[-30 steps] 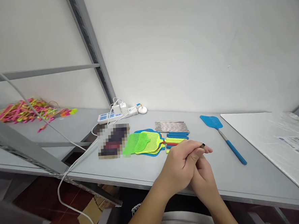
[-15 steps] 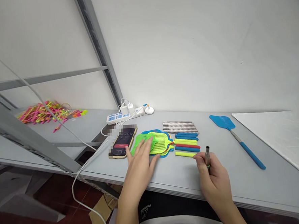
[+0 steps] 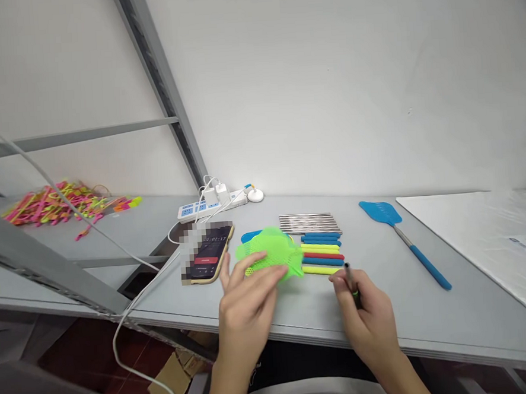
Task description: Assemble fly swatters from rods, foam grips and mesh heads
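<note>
My left hand [image 3: 246,299] is closed on a bright green perforated fly swatter head [image 3: 273,253], raised over other swatter heads. Of those, a blue swatter head [image 3: 250,237] shows at the edge; the rest are mostly hidden. A metal tube with a green part at its lower end [image 3: 350,278] stands up tilted from my right hand [image 3: 368,309], which grips it above the table's front edge. Between the hands and the wall lie blue, yellow and red handle grips [image 3: 324,257] in a row. Behind them is a row of metal rods [image 3: 310,223].
A blue fly swatter [image 3: 420,256] lies at the right, beside a white wrapped sheet [image 3: 483,231]. On the left are a phone [image 3: 210,253], a power strip [image 3: 188,212] with white cables, and a grey shelf post [image 3: 167,90]. Pink and yellow pieces [image 3: 62,203] lie heaped farther left.
My left hand has picked the green swatter head up off the pile and tilted it toward the right. My right hand still holds the tube. The view has shifted slightly.
</note>
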